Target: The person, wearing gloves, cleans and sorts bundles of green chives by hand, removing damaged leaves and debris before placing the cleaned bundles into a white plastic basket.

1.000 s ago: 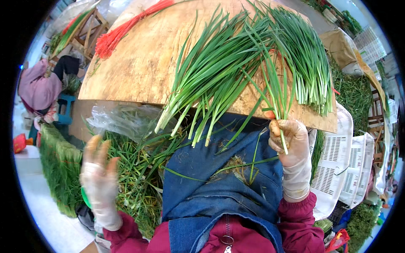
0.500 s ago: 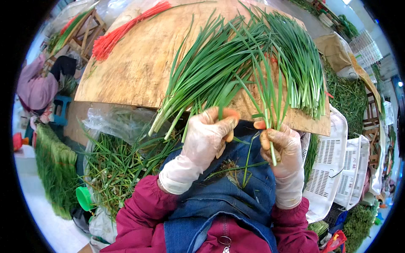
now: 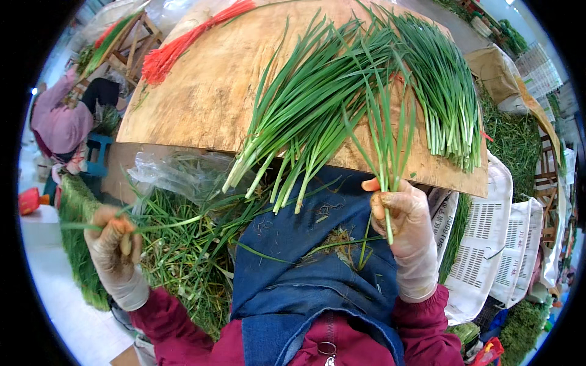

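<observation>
We see a pale, stained wooden board (image 3: 189, 104), with a bundle of red strips (image 3: 165, 64) lying toward ten o'clock and a thin green scrap (image 3: 143, 97) at nine. Around its centre we find a loose pile of green stalks (image 3: 317, 104), white ends overhanging the near edge toward six o'clock. At three o'clock we see a neater sheaf (image 3: 442, 91), ends pointing toward four.

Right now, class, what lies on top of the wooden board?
Red strands, a loose spread of garlic chives and, at right, another chive bunch. The wooden board directly beneath them is hidden.
</observation>
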`<state>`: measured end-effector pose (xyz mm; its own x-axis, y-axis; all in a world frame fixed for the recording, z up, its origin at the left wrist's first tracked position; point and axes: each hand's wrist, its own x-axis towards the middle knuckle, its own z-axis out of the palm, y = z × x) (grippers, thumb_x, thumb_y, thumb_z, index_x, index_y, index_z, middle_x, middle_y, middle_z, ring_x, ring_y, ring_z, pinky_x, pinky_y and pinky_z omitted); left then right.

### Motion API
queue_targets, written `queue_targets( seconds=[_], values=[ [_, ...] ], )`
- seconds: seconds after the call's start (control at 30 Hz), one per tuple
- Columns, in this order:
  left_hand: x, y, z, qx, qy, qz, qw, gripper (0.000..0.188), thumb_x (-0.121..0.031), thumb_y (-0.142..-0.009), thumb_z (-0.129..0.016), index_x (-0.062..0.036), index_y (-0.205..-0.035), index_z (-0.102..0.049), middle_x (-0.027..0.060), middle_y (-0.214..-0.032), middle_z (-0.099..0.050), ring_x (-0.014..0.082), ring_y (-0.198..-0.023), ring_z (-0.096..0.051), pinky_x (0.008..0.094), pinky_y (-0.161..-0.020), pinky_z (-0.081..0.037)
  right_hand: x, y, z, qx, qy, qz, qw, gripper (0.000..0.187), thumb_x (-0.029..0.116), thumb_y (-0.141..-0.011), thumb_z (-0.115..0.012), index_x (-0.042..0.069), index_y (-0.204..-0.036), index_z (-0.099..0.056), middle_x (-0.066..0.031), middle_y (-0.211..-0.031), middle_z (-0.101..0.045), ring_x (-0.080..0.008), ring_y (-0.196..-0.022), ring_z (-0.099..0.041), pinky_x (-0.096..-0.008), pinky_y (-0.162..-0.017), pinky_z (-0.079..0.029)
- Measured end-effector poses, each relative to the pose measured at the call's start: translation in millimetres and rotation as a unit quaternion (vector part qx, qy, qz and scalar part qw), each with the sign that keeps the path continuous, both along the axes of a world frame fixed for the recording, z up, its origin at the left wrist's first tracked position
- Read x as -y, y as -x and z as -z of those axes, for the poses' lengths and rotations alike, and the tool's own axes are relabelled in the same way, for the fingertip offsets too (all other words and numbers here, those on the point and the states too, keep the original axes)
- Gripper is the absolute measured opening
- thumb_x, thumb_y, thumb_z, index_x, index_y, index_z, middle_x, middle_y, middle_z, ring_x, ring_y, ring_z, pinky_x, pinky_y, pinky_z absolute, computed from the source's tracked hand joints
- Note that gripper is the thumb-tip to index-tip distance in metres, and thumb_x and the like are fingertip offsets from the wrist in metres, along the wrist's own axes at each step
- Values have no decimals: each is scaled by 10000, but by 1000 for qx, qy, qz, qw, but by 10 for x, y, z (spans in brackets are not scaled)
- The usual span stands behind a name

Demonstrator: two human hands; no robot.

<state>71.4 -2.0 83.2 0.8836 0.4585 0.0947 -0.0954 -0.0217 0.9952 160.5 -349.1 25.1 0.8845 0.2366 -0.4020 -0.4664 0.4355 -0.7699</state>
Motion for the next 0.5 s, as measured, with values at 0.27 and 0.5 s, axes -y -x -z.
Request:
queue_targets(
  seconds=[0.27, 0.5],
  values=[
    [47, 210, 614, -133, -579, 23, 804, 350, -103, -687, -671, -3, -1003, -559, 134, -812, -610, 207, -693, -591, 263, -622, -463, -498, -88, 391, -94, 11, -35, 995, 198, 175, -763, -601, -12, -823, -572, -5, -477, -443, -88, -371, -381, -213, -346, -282],
    [1243, -718, 721, -78, -541, 142, 825, 196, -160, -698, -662, -40, -839, -598, 108, -712, -588, 257, -588, -575, 313, -553, -466, -768, -173, 467, -98, -5, -40, 994, 204, 181, -781, -590, -21, -813, -587, 15, -457, -401, -99, -369, -372, -223, -354, -293]
  ],
)
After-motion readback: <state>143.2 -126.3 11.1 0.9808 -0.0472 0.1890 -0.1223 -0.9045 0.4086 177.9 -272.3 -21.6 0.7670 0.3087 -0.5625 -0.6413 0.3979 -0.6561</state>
